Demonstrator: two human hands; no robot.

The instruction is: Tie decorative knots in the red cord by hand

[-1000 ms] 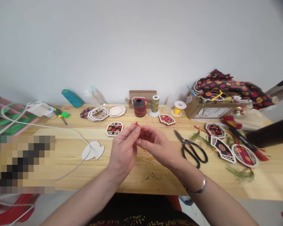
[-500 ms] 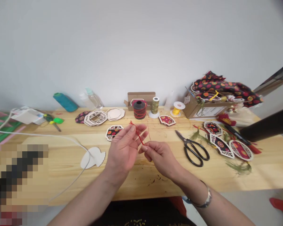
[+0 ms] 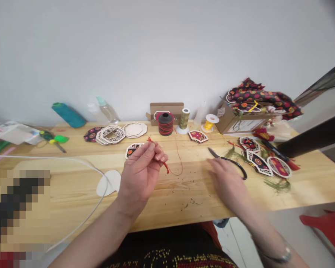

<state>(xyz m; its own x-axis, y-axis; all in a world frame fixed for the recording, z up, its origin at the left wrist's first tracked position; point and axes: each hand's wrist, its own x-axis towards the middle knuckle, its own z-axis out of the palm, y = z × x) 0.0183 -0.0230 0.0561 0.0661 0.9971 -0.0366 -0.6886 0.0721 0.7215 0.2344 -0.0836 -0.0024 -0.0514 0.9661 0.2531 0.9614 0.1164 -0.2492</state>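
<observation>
My left hand (image 3: pixel 141 173) is closed, pinching a knotted red cord (image 3: pixel 165 166) between thumb and fingers. One frayed end sticks up above the thumb, and the other hangs below the fingers. A thin red thread (image 3: pixel 181 160) runs from the cord in a loop back toward the black-cored spool of dark red thread (image 3: pixel 165 124). Blurred by motion, my right hand (image 3: pixel 227 182) is over the black-handled scissors (image 3: pixel 234 163) with its fingers stretched out; it hides one handle loop. Whether it touches the scissors I cannot tell.
Behind stand an olive thread spool (image 3: pixel 184 120), a yellow thread spool (image 3: pixel 211 121) and a carton (image 3: pixel 242 123) piled with patterned cloth. Fabric-backed ornaments (image 3: pixel 279 166) lie at right. Octagonal wooden frames (image 3: pixel 111 134) are at left. A white cable (image 3: pixel 80 160) crosses the table.
My right hand has let go of the red cord and moved right to the scissors. My left hand has closed its fingers more around the cord. The view has shifted slightly.
</observation>
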